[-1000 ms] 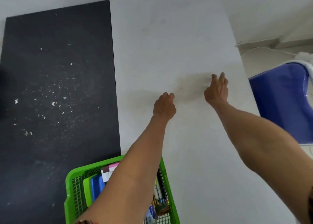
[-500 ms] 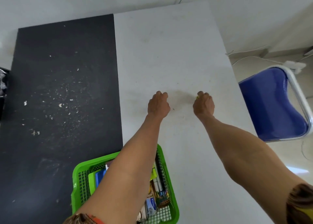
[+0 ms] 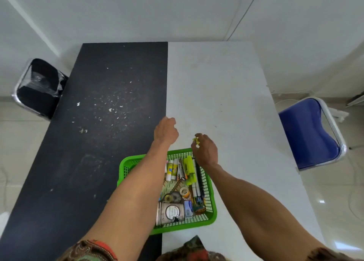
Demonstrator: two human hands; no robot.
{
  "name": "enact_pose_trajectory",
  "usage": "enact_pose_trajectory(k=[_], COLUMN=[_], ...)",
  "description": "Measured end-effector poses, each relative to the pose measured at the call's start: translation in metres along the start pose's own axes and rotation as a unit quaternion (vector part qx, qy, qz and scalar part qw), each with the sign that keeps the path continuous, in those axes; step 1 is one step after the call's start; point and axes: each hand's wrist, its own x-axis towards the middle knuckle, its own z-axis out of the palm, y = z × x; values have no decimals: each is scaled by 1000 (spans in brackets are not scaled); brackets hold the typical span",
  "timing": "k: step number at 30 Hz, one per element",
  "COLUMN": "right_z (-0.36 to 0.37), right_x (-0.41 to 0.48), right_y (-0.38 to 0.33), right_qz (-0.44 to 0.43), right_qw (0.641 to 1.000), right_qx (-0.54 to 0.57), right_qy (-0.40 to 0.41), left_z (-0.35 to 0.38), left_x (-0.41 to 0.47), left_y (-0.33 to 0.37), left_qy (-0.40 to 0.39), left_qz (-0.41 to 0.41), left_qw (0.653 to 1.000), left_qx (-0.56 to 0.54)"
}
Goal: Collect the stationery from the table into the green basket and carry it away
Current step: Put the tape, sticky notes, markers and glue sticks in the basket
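**Basket near the front edge, right hand pinching a yellow scrap**

A long table fills the view, its left half black and its right half white, and the two meet in a straight seam. A blue chair with a metal frame stands beside the white half on the right. A black chair stands beside the far left corner.

The green basket sits on the table close to the near edge, straddling the seam, with most of it on the white half. The left forearm crosses over its left part and hides what lies there.

The left hand is beyond the basket, above the seam, with its back to the camera and its fingers curled under; I cannot tell whether it holds anything. The right hand is over the basket's far right corner, and its fingertips pinch a small yellow piece just past the rim.

Inside the basket lie a round printed tin at the near end, a yellow-green marker-like item at the far end, glue sticks beside it, pens along the right wall, and tape rolls in the middle.

White flecks are scattered over the black half
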Motion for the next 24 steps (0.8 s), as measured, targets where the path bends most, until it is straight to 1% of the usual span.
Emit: enact_pose_trajectory(k=[4, 7, 14, 19, 24], right_z=[20, 36, 61, 71, 81], right_x=[-35, -57, -90, -101, -105], right_y=[-29, -43, -54, -57, -64], right_qz=[-84, -111, -59, -29, 7], right_qw=[995, 985, 953, 949, 958], right_qx=[-21, -33, -62, -67, -46], right_qy=[-52, -127, -289, -307, -283], left_z=[-6, -9, -11, -7, -3], left_x=[-30, -47, -72, -81, -86], left_y=[-34, -55, -89, -99, -107], left_qy=[16, 27, 39, 41, 41], left_qz=[-31, -51, -71, -71, -66], left_qw=[999, 998, 996, 996, 996], left_qx=[-11, -22, -34, -39, -40])
